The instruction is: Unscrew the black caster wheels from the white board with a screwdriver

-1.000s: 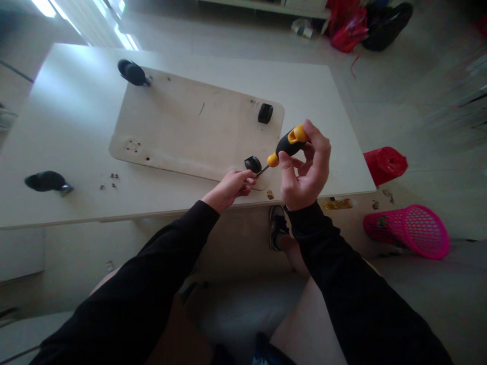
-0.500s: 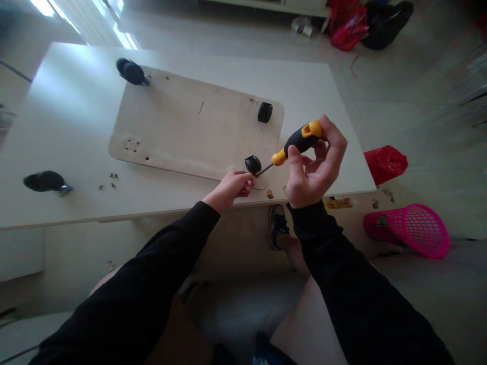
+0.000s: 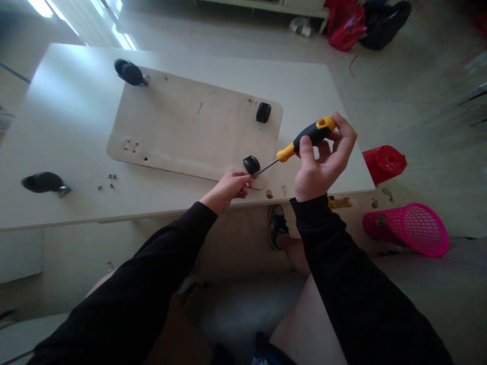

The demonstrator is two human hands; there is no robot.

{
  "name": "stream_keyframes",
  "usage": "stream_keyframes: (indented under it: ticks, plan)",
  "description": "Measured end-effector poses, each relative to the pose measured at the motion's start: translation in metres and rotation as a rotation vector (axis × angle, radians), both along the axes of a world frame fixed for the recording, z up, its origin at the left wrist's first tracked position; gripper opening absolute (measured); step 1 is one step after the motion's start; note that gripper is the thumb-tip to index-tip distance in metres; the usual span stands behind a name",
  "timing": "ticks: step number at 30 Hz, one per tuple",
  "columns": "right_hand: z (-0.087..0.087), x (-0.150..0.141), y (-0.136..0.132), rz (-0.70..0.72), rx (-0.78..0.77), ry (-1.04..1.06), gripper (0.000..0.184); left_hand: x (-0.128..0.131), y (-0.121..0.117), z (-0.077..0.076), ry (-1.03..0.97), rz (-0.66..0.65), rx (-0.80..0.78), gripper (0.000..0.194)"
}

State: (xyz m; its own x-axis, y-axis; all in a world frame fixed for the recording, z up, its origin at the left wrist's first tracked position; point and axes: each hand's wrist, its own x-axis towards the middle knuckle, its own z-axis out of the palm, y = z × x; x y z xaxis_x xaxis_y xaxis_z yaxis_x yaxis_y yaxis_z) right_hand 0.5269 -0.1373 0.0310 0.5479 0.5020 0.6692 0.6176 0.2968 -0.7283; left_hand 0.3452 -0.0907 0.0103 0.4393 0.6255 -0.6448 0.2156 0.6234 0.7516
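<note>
As our right hand (image 3: 323,163) loosely grips screwdriver (image 3: 312,134), shaft (image 3: 268,167) slants to our curled left hand (image 3: 229,187), hold unclear, nearer caster (image 3: 251,165).

No readable text, brands or numbers. Board (image 3: 182,132): one slash-like stroke (image 3: 200,108); tiny marks (image 3: 252,102) near far edge, illegible.

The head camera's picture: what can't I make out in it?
All in the head view:
1) Tip of the screwdriver: lost at the fingertips of the left grip; whether it meets a screw can't be told.
2) Underside of the board: hidden by the board itself, which faces down onto the table.
3) Little dark bits: too small to identify.
4) Black sleeves: cut off by the bottom edge.
</note>
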Motion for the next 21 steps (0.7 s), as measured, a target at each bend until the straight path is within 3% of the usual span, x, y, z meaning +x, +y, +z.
stream_keyframes:
  ticks: [11,21]
  plan:
    - [0.002,0.012,0.001,-0.06,-0.024,0.046,0.054,-0.004,-0.001,-0.004,-0.023,-0.039,0.042,0.012]
    - [0.012,0.013,0.01,-0.137,-0.038,0.453,0.051,-0.02,-0.004,0.01,-0.108,-0.101,0.045,0.015]
